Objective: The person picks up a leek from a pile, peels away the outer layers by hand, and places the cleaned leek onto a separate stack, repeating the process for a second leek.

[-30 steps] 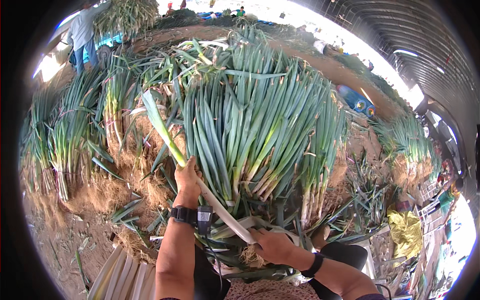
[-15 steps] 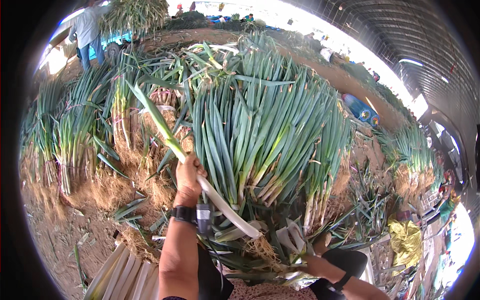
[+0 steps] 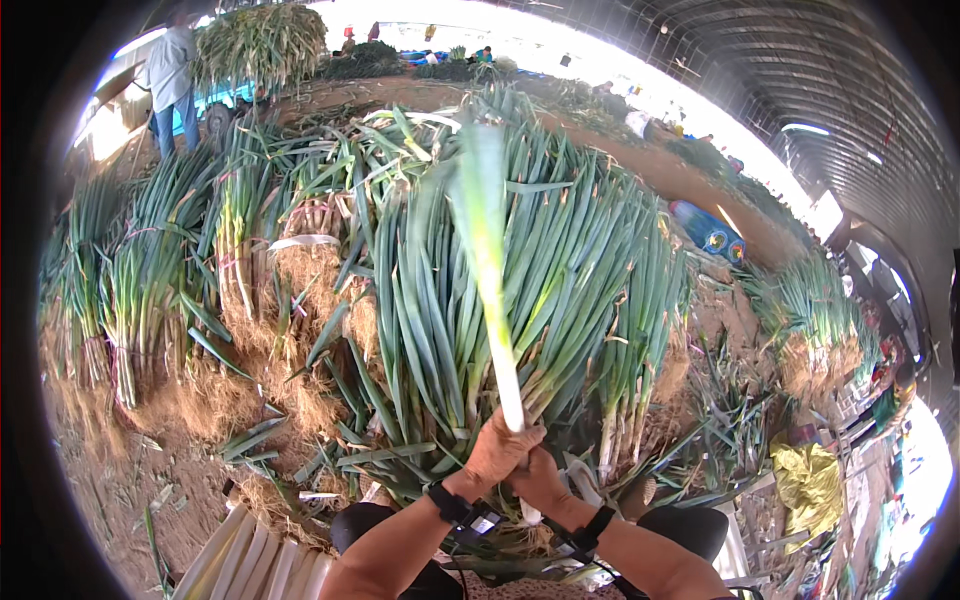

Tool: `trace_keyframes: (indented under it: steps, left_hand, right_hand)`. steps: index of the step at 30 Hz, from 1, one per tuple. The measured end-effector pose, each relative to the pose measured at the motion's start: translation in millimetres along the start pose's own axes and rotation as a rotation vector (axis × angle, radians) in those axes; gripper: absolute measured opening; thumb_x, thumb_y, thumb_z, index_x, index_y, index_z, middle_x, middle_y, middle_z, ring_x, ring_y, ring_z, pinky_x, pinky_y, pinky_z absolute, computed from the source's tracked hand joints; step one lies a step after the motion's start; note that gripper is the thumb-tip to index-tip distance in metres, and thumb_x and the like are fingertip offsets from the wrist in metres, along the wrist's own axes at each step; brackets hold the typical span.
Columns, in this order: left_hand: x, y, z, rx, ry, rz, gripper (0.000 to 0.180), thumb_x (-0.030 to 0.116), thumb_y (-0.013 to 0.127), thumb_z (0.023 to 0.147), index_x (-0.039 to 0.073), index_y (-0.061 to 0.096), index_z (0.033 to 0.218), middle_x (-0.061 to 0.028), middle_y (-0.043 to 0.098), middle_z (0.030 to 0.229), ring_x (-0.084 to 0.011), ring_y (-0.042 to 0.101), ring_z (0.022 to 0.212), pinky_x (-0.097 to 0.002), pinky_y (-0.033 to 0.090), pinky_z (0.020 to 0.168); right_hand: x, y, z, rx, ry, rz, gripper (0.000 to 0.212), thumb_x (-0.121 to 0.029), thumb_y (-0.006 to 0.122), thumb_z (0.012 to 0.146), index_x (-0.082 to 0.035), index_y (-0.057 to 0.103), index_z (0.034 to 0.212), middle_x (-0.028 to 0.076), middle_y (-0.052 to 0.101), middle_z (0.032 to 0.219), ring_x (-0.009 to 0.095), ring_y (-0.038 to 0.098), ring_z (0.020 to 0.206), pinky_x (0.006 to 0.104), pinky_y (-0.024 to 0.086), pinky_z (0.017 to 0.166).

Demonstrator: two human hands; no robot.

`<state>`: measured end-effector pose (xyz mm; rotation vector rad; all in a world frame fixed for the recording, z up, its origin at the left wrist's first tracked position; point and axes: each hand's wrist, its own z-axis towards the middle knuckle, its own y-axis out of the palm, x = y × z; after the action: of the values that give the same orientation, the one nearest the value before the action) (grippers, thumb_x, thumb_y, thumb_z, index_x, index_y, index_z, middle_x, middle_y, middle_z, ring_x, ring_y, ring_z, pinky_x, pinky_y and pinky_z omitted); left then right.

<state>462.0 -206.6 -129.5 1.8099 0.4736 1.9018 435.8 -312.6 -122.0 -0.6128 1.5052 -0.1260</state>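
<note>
I see both hands clenched on one leek (image 3: 488, 270), held upright. My left hand (image 3: 497, 452) grips the white shaft; my right hand (image 3: 540, 478) grips just below, touching it. A large leek bundle (image 3: 590, 270) stands directly behind.
</note>
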Motion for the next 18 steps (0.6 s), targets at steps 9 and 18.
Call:
trace_keyframes:
  steps: [9,18]
  left_hand:
    - [9.0,17.3,-0.4,0.187,-0.053,0.492,0.028,0.015,0.064,0.080,0.002,0.053,0.102,-0.0055,0.061,0.076,-0.0117,0.056,0.069,-0.0266,0.047,0.065]
    - [12.3,17.3,-78.3,0.360,0.460,0.431,0.038,0.006,0.062,0.082,0.005,0.042,0.115,-0.0017,0.054,0.097,-0.0081,0.048,0.084,-0.0235,0.044,0.073]
  right_hand:
    - [-13.3,-87.6,23.0,-0.050,-0.040,-0.093,0.040,-0.009,0.065,0.079,0.001,0.049,0.114,0.007,0.056,0.105,0.015,0.054,0.095,0.0286,0.044,0.083]
    - [-77.8,-16.9,11.7,-0.275,-0.432,0.067,0.023,-0.010,0.062,0.082,-0.001,0.055,0.102,0.004,0.059,0.092,0.010,0.053,0.086,0.0270,0.045,0.074]
